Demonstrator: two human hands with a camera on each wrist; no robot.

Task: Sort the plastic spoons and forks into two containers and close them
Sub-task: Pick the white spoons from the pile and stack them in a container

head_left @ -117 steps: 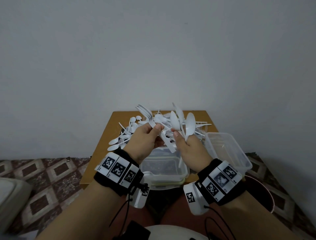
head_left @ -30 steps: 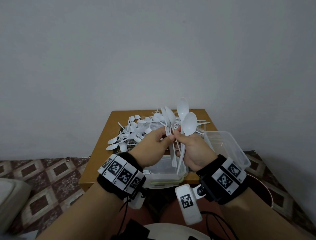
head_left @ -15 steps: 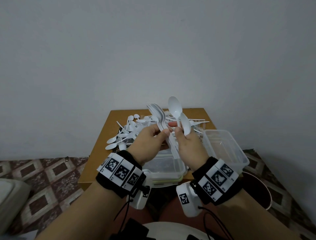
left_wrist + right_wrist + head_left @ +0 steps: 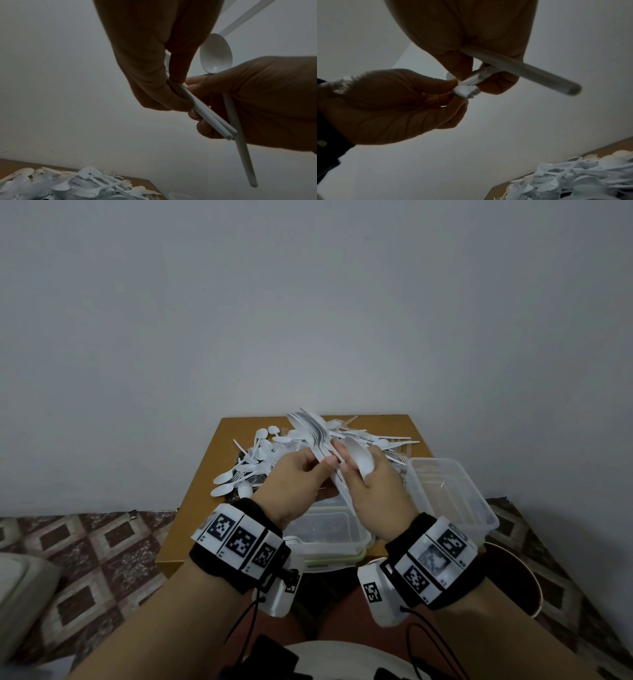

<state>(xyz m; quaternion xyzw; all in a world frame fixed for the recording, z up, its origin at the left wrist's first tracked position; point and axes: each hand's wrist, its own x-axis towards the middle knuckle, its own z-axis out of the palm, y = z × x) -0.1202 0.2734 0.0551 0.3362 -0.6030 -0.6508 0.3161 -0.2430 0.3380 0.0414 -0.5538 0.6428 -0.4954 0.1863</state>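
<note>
My left hand (image 4: 320, 465) pinches a stacked bundle of white forks (image 4: 310, 428) by the handles, heads pointing away. My right hand (image 4: 347, 467) sits right against it, holding a white spoon (image 4: 359, 460) whose bowl lies over its knuckles. In the left wrist view the right hand's fingers (image 4: 202, 86) touch the fork handles (image 4: 211, 115), and the spoon (image 4: 216, 54) runs through its fist. The right wrist view shows the spoon handle (image 4: 530, 70) and the bundle's ends (image 4: 465, 92). Both hands hover above a clear container (image 4: 356, 537). A loose pile of cutlery (image 4: 260, 457) covers the table behind.
A second clear container (image 4: 479, 508) stands open at the table's right front corner, nothing seen in it. The near container rests on a green-rimmed lid (image 4: 329, 561). The small wooden table (image 4: 205, 474) stands against a plain wall, with patterned floor either side.
Both hands have dropped a little toward the near container. The spoon that stood upright in my right hand now tips back over its knuckles. My left hand still holds the fork bundle.
</note>
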